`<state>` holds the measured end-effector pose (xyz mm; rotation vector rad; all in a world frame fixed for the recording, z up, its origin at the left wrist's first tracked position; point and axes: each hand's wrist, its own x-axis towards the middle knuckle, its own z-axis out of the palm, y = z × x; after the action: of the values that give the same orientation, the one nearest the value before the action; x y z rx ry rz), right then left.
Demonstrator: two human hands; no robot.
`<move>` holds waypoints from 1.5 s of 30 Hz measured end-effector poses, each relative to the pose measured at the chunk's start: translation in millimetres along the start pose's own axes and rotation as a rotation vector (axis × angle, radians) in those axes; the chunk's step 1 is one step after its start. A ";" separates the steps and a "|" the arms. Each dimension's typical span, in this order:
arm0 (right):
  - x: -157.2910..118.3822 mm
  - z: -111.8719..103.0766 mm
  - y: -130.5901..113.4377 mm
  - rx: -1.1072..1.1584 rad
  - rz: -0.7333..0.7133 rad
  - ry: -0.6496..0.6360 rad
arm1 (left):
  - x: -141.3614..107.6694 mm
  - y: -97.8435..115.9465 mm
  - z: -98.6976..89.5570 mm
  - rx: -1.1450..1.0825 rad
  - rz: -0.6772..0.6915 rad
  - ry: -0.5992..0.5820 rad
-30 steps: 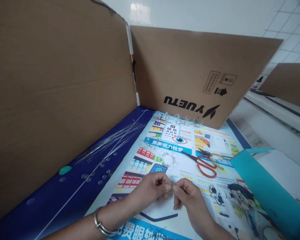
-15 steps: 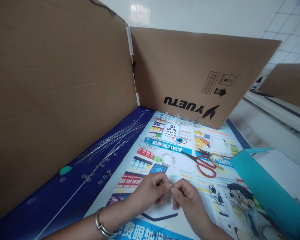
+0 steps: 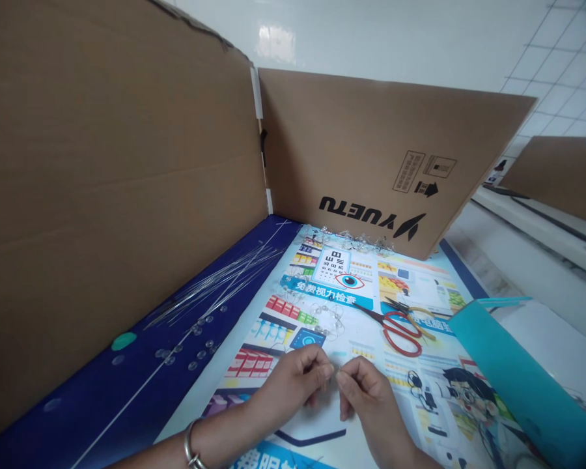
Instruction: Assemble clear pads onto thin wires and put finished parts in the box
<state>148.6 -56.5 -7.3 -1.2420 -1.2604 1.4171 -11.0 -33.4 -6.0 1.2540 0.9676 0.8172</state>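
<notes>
Right, both hands are working close together, low over the printed eye-test poster. The right hand has its fingertips pinched narrow on a thin wire, a tiny piece that's hard to make out. The left hand, a metal bangle on its wrist, curls its fingers in tight just beside it; whether they grip that same wire, I can't tell. Up the poster from the hands sits a loose cluster of clear beads on wire, and to its right, red-handled scissors lie across a gold-handled pair. Off the poster's left edge, a dark blue strip carries a spray of long thin wires and scattered clear beads. A teal folder lies off its right edge, and a cardboard panel printed YUETU stands at its far edge.
</notes>
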 end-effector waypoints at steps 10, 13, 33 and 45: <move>2.7 1.5 6.5 0.031 -0.015 -0.006 | -4.0 1.8 6.1 -0.025 -0.028 0.048; 1.7 2.0 10.3 0.023 -0.026 -0.031 | -5.9 1.9 7.4 0.011 -0.017 0.077; -1.9 0.1 5.4 0.084 0.026 -0.071 | -4.2 4.0 5.3 -0.070 -0.037 0.028; 1.6 0.3 4.9 0.107 0.066 -0.019 | -0.1 4.6 -3.3 -0.095 -0.041 -0.043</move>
<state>148.2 -55.7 -12.4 -1.2096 -1.1501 1.5261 -14.0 -31.6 -1.6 1.1619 0.9065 0.7927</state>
